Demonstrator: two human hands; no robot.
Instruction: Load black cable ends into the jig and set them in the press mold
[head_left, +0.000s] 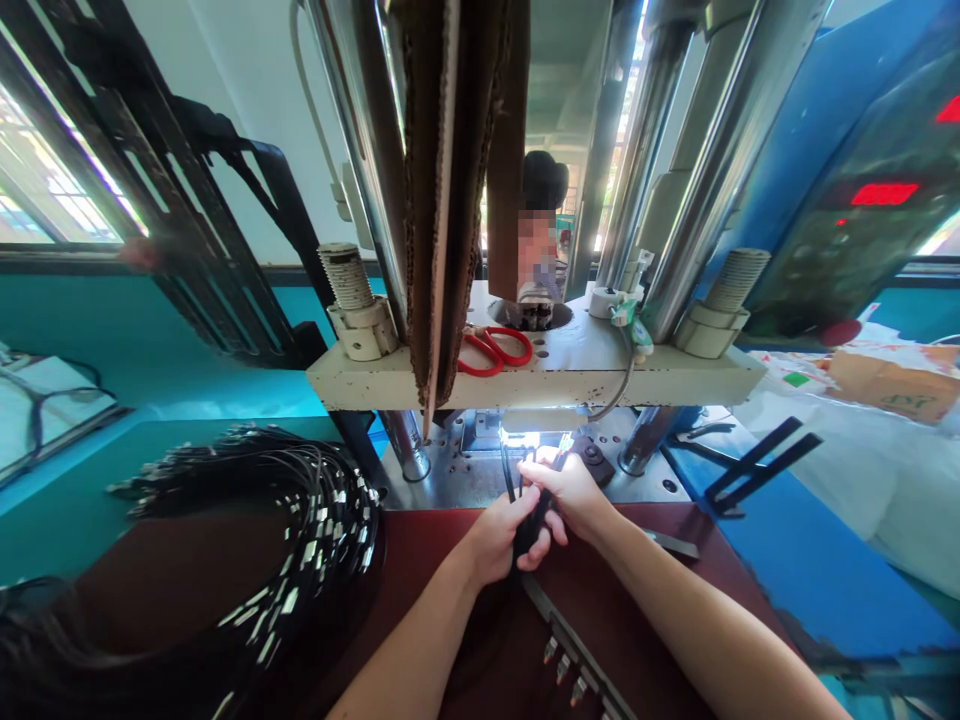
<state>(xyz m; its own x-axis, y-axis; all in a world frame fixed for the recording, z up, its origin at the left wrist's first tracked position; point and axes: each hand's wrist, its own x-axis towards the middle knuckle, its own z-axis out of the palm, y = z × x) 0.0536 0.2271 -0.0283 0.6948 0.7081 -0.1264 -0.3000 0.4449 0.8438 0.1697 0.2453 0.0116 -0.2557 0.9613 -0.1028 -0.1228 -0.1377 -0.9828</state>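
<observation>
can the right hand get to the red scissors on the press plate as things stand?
Probably not right away. The right hand is closed with the left hand around black cables under the plate. The red scissors lie in the open on top; the way up past the plate's front edge looks free.

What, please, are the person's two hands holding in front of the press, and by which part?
Both left hand and right hand grip thin black cables, near their ends at the press.

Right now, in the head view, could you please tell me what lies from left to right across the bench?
Bundle of black cables → left hand → right hand, both hands gripping black cords → black bars → cardboard box.
</observation>
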